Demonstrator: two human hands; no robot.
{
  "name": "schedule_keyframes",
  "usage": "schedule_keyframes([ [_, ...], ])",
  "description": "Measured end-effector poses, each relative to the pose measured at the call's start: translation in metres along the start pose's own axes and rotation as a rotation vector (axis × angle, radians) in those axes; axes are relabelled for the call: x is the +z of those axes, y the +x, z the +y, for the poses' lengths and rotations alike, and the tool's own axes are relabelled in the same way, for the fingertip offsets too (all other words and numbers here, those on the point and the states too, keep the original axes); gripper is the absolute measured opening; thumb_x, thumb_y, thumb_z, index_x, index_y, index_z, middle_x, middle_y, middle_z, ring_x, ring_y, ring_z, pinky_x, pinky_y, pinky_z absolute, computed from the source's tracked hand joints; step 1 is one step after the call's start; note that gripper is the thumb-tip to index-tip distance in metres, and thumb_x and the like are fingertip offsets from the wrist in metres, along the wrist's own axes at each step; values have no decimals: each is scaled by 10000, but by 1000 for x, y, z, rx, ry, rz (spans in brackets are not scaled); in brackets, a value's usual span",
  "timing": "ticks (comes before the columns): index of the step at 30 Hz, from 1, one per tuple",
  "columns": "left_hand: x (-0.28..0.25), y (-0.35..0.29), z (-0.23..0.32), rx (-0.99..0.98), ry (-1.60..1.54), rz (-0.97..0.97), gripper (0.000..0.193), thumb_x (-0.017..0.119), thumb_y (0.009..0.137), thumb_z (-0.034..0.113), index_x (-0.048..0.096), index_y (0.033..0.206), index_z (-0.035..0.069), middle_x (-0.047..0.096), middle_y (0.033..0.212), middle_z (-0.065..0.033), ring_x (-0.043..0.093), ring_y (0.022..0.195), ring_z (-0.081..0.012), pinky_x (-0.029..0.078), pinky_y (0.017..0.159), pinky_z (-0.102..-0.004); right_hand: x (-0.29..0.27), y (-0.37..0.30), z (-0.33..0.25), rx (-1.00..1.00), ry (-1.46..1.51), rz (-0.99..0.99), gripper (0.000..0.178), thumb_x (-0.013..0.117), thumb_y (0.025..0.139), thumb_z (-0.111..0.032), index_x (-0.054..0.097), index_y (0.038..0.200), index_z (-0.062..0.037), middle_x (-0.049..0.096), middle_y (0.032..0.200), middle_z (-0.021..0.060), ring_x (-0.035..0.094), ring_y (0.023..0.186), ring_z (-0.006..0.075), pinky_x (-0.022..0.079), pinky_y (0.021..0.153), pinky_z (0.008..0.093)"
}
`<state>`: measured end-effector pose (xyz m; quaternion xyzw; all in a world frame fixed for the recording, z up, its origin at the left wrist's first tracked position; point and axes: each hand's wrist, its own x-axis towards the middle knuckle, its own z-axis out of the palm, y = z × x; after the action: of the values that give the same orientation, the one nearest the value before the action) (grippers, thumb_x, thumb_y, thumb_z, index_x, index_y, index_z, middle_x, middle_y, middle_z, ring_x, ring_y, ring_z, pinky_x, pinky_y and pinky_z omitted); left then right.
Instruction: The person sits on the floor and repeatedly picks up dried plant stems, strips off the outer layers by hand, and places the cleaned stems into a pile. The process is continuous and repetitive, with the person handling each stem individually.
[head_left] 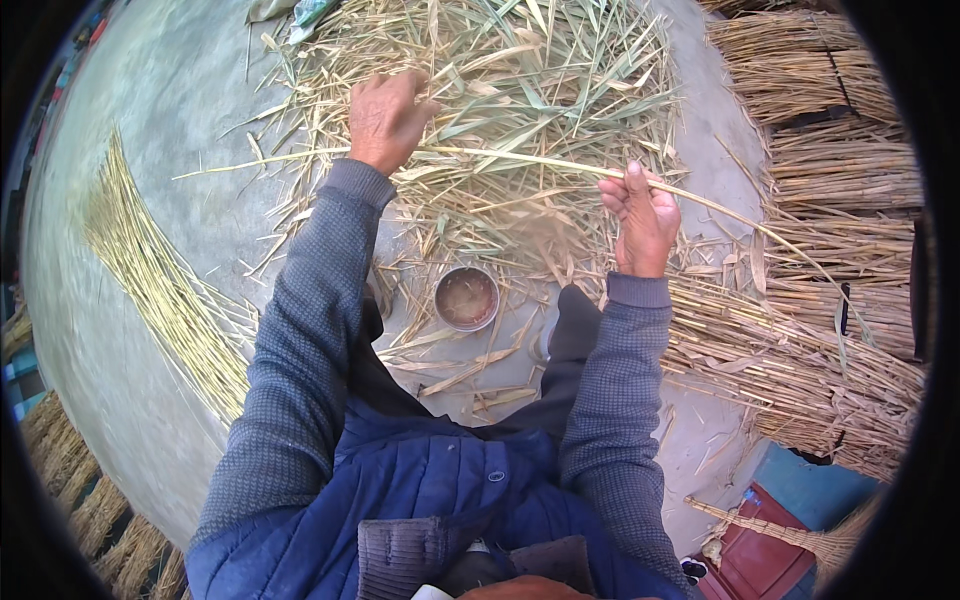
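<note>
A long, thin yellow-green reed stalk (540, 158) stretches across in front of me, its thin end to the left and its leafy end drooping to the right. Pinched between thumb and fingers, it rests in my right hand (646, 218). My left hand (388, 120) is over the stalk's left part, back of the hand up and fingers curled; what they hold is hidden. Beneath both hands spreads a heap of dry reed leaves (520, 90). Between my feet stands a small round metal bowl (466, 297) with a reddish-brown inside.
Bundles of leafy reeds (800, 370) lie at the right, below stacked, tied bundles (835, 180). On the concrete floor (190, 90) at the left lies a sheaf of stripped stalks (165, 270). A straw broom (790, 535) and a dark red object (740, 570) are at the lower right.
</note>
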<state>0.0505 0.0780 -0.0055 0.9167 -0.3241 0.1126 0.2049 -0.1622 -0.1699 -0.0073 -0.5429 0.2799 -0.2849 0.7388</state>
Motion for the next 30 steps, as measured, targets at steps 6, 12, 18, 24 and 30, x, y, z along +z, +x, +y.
schedule_keyframes([
  [6,29,-14,47,534,-316,25,250,744,851,318,714,978,105,689,867,-44,630,881,-229,442,793,-367,28,-10,13,7,16,-97,314,711,955,-248,595,1071,19,713,945,151,727,790,195,595,676,254],
  [12,5,-10,20,339,1,-230,171,749,817,287,681,816,130,659,740,-32,624,773,-237,423,765,-411,2,4,-15,22,-28,143,326,695,967,-262,596,1064,33,702,923,137,724,802,191,580,662,220],
  [18,26,-19,59,321,-557,-229,215,763,850,294,732,895,86,711,798,-66,675,777,-251,473,731,-368,27,-17,9,90,-26,-191,376,686,973,-284,606,1122,52,707,951,149,727,825,193,584,687,253],
  [24,12,-13,63,208,-603,-393,217,768,846,274,731,887,65,717,765,-82,681,684,-251,499,611,-378,7,-11,3,82,-56,-129,355,682,976,-258,596,1143,43,705,962,137,719,839,183,576,709,240],
  [30,31,-23,73,81,-847,-326,244,794,795,313,753,861,81,725,764,-87,692,684,-229,522,646,-359,23,-17,2,104,-66,-145,299,660,989,-224,592,1135,28,704,998,132,723,887,184,581,728,232],
])
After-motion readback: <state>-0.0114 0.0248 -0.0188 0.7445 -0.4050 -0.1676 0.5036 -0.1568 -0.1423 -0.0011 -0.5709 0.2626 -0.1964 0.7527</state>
